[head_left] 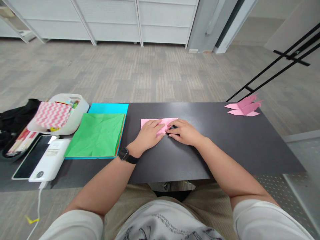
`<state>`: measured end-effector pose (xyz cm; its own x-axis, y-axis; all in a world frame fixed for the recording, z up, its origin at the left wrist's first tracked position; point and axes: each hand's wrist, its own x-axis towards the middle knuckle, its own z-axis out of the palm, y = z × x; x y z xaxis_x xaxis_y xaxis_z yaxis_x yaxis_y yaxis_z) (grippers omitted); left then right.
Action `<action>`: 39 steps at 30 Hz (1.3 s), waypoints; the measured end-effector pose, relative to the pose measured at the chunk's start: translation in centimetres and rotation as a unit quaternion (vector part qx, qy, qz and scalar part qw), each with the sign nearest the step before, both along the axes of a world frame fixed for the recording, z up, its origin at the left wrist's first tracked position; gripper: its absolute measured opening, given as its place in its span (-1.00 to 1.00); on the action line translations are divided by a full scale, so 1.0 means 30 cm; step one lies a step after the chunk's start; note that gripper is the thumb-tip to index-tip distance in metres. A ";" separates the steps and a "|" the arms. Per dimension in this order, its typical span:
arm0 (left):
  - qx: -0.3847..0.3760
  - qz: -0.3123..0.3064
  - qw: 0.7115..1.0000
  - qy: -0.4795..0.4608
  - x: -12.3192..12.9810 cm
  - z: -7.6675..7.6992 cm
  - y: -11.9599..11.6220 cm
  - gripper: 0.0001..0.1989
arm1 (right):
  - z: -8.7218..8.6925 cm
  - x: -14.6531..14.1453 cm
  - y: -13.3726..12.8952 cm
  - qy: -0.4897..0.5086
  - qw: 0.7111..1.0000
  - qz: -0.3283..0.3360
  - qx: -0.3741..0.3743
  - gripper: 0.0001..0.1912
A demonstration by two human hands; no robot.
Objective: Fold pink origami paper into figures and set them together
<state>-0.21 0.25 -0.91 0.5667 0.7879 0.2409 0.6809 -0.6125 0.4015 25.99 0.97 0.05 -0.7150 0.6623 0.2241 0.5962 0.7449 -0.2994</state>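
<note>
A folded sheet of pink paper (160,122) lies on the dark table in front of me, partly covered by both hands. My left hand (149,134) rests flat over its left part, fingers stretched out and pressing it down. At the paper's right side, my right hand (183,132) has its thumb and fingers bent together on the near edge. A dark gap shows between those fingers; the exact fold under them is hidden. Two folded pink paper birds (246,106) stand at the table's far right.
Left of my hands, a green sheet (96,135) tops a paper stack over a blue sheet (108,108). Farther left are a white basket (81,113) with a pink zigzag cloth (53,114), a phone (31,156), and a white power bank (51,160) with a cable.
</note>
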 end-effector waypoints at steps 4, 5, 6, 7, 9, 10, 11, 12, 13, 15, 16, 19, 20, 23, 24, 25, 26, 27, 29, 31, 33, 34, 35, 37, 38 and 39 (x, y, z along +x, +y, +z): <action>-0.005 0.000 1.000 -0.001 -0.002 -0.004 0.001 -0.57 | 0.000 0.050 0.025 -0.009 0.998 -0.063 -0.001 -0.68; -0.007 0.000 1.000 0.000 -0.003 -0.006 0.002 -0.57 | -0.003 0.067 0.034 -0.011 0.997 -0.080 -0.001 -0.67; -0.007 -0.001 1.000 0.002 -0.004 -0.007 0.003 -0.57 | -0.008 0.083 0.043 -0.014 0.995 -0.099 0.001 -0.66; -0.007 -0.002 1.000 0.003 -0.004 -0.009 0.003 -0.57 | -0.014 0.099 0.053 -0.018 0.993 -0.118 0.006 -0.66; -0.004 -0.002 1.000 0.005 -0.005 -0.012 0.005 -0.57 | -0.027 0.124 0.070 -0.027 0.986 -0.163 0.025 -0.66; -0.004 -0.002 1.000 0.005 -0.005 -0.014 0.005 -0.57 | -0.034 0.133 0.077 -0.029 0.982 -0.183 0.034 -0.66; -0.003 -0.002 1.000 0.005 -0.005 -0.015 0.005 -0.57 | -0.040 0.139 0.082 -0.029 0.979 -0.199 0.041 -0.66; -0.002 -0.002 1.000 0.005 -0.005 -0.016 0.006 -0.57 | -0.045 0.142 0.085 -0.028 0.976 -0.211 0.047 -0.67; -0.002 -0.003 1.000 0.004 -0.004 -0.016 0.006 -0.57 | -0.048 0.143 0.087 -0.027 0.974 -0.219 0.051 -0.67; -0.003 -0.005 1.000 0.003 -0.003 -0.016 0.005 -0.57 | -0.049 0.139 0.086 -0.025 0.972 -0.227 0.055 -0.67; -0.004 -0.005 1.000 0.002 -0.002 -0.014 0.005 -0.57 | -0.046 0.136 0.083 -0.024 0.972 -0.228 0.058 -0.67; -0.005 -0.001 1.000 -0.001 0.000 -0.008 0.002 -0.57 | -0.028 0.118 0.067 -0.010 0.973 -0.223 0.064 -0.65; -0.005 0.001 1.000 -0.002 0.001 -0.006 0.001 -0.57 | -0.020 0.109 0.059 -0.003 0.975 -0.212 0.064 -0.65; -0.003 -0.001 1.000 -0.002 0.001 -0.002 -0.002 -0.57 | 0.002 0.070 0.031 0.013 0.989 -0.136 0.048 -0.67; -0.002 -0.002 1.000 -0.002 0.001 -0.002 -0.003 -0.57 | 0.007 0.055 0.022 0.014 0.994 -0.102 0.039 -0.67; -0.002 -0.002 1.000 -0.002 0.000 -0.002 -0.004 -0.57 | 0.010 0.041 0.014 0.013 0.997 -0.069 0.031 -0.68; -0.002 -0.002 1.000 -0.003 0.000 -0.003 -0.004 -0.57 | 0.011 0.030 0.008 0.011 0.999 -0.045 0.024 -0.69; -0.003 -0.001 1.000 -0.002 -0.001 -0.003 -0.004 -0.57 | 0.010 0.023 0.005 0.010 0.999 -0.029 0.018 -0.69; -0.004 -0.002 1.000 -0.001 -0.003 -0.005 -0.003 -0.56 | 0.004 0.024 0.009 0.007 1.000 -0.024 0.013 -0.68; -0.007 -0.002 1.000 -0.001 -0.003 -0.006 -0.001 -0.55 | -0.004 0.046 0.025 0.003 0.999 -0.051 0.015 -0.68; -0.012 -0.003 1.000 -0.003 -0.002 -0.007 -0.001 -0.55 | -0.014 0.080 0.046 -0.006 0.995 -0.099 0.019 -0.67; -0.015 -0.004 1.000 -0.004 -0.002 -0.007 -0.001 -0.54 | -0.020 0.096 0.057 -0.013 0.992 -0.128 0.019 -0.67; -0.018 -0.005 1.000 -0.005 -0.001 -0.006 -0.001 -0.53 | -0.026 0.111 0.066 -0.018 0.988 -0.153 0.021 -0.66; -0.020 -0.004 1.000 -0.003 0.000 -0.005 -0.005 -0.51 | -0.038 0.129 0.078 -0.024 0.983 -0.181 0.022 -0.66; -0.018 -0.004 1.000 0.000 0.001 -0.004 -0.007 -0.51 | -0.043 0.133 0.081 -0.024 0.982 -0.186 0.022 -0.67; -0.016 -0.005 1.000 0.004 0.001 -0.003 -0.010 -0.52 | -0.047 0.133 0.082 -0.024 0.981 -0.189 0.023 -0.67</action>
